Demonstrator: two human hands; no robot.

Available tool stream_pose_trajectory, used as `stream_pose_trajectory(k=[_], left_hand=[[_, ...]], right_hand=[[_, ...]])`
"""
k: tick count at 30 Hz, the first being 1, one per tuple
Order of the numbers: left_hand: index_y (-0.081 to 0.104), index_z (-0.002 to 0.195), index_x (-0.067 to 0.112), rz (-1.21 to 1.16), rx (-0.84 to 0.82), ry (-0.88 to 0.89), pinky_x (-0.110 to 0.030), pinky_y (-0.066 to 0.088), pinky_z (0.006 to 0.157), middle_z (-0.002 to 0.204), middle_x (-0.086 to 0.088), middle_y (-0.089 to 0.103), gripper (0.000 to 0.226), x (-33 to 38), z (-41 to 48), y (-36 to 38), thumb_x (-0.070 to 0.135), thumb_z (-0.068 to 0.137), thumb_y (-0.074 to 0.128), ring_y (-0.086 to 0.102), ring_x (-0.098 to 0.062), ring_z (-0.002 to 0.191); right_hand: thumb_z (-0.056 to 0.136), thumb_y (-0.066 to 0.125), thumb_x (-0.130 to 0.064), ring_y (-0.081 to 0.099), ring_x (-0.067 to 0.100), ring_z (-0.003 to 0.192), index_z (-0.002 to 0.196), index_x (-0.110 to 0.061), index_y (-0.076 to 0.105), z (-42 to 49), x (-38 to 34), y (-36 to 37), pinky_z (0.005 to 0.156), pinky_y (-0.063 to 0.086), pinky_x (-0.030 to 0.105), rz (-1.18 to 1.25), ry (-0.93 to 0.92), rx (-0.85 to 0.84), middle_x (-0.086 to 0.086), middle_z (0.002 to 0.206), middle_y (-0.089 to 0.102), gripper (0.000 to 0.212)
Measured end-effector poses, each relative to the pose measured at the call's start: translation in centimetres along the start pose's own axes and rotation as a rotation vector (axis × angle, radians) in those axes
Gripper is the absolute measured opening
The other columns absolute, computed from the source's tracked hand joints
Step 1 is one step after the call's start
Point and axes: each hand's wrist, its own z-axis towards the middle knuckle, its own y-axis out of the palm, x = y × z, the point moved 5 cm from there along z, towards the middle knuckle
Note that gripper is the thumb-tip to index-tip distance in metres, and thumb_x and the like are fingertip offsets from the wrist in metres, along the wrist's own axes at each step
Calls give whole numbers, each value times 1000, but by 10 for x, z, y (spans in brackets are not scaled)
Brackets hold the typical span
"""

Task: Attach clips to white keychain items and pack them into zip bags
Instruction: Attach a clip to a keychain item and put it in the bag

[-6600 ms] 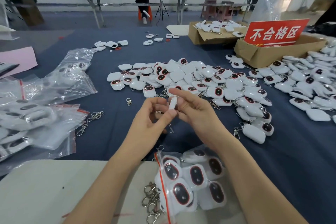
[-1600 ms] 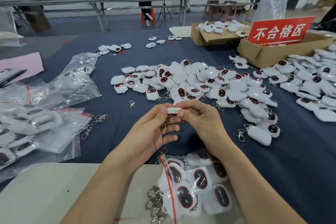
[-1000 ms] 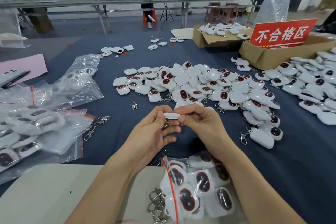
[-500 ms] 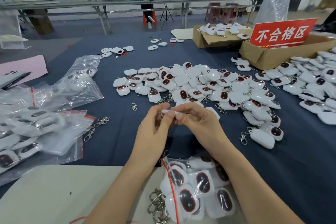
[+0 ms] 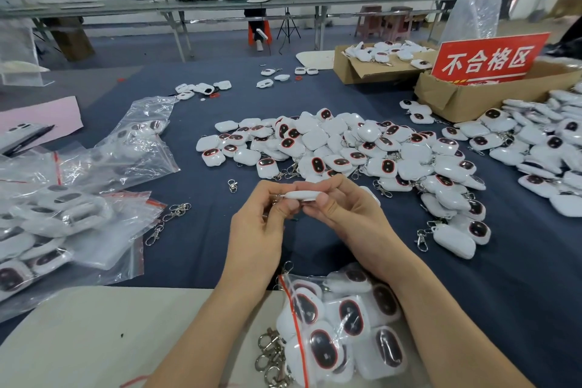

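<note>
Above the dark blue cloth, my right hand (image 5: 343, 214) pinches a white keychain item (image 5: 304, 195) edge-on between thumb and fingers. My left hand (image 5: 261, 220) pinches a small metal clip (image 5: 276, 198) at the item's left end, fingertips touching the item. A big pile of white keychain items (image 5: 340, 148) with dark red-rimmed ovals lies just beyond the hands. A zip bag (image 5: 343, 324) holding several items lies under my right forearm at the near edge, with a bunch of metal clips (image 5: 272, 359) beside its mouth.
Filled and flat zip bags (image 5: 63, 214) cover the left side. Loose clips (image 5: 167, 220) lie near them, one clip (image 5: 232, 185) sits alone. More items (image 5: 541, 148) spread right, beside cardboard boxes (image 5: 466, 94) with a red sign (image 5: 488, 60). A seated person (image 5: 255, 9) is far back.
Both hands have stayed in place over the cloth. The white item has turned slightly between the fingertips, and my left fingers have shifted at its left end.
</note>
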Motion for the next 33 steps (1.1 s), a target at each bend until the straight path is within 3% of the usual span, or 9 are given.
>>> stream_pose_trajectory(k=[6,11,15,19,22,24,28,33], left_hand=[[69,95,37,9,6,8,-20,51,72,86,12,73,22,4,-1,0,16,100,62,66,-5,82],[73,96,32,-34,56,25,-18,50,70,86,9,73,5,10,-3,-1,31,93,70,65,-7,78],[75,100,30,-96,22,4,-27,47,57,75,-6,68,17,9,-2,0,36,97,60,57,-12,64],[74,104,32,-91,-11,5,-37,43,51,72,-17,60,23,5,-3,0,37,103,51,50,-12,61],[72,102,33,-83,-31,14,-35,48,57,79,-5,68,24,6,-3,1,36,103,48,54,-10,67],[71,99,32,-98,-55,9,-31,50,62,88,5,72,25,6,-3,2,31,103,47,58,-10,74],[69,99,25,-76,-88,5,-27,53,70,99,5,74,26,5,-3,2,20,107,45,63,-13,85],[68,100,21,-74,-78,-7,-27,53,69,95,7,74,27,5,-2,2,15,108,43,62,-8,83]], right_hand=[[90,67,-30,67,27,116,93,-25,71,0,-2,1,95,54,30,34,23,21,12,121,72,8],[103,50,-13,73,22,96,98,-25,68,1,7,-1,84,57,27,7,91,39,11,103,75,23],[105,48,-14,73,27,96,115,-13,61,1,11,0,82,57,28,-103,129,-3,8,97,75,17],[100,52,-19,72,26,96,113,-12,60,2,12,-1,83,57,28,-84,130,3,10,97,75,17],[94,57,-24,71,30,103,105,-14,61,2,12,0,86,56,29,-61,122,-8,12,101,75,16],[96,59,-17,71,29,105,97,-18,65,2,12,-2,87,56,27,-38,95,-12,10,103,75,6],[97,55,-6,71,21,105,85,-28,71,1,9,0,86,55,25,-32,47,-12,6,107,76,30],[92,58,-12,72,19,104,84,-30,72,2,9,0,85,56,24,-25,52,6,5,107,77,24]])
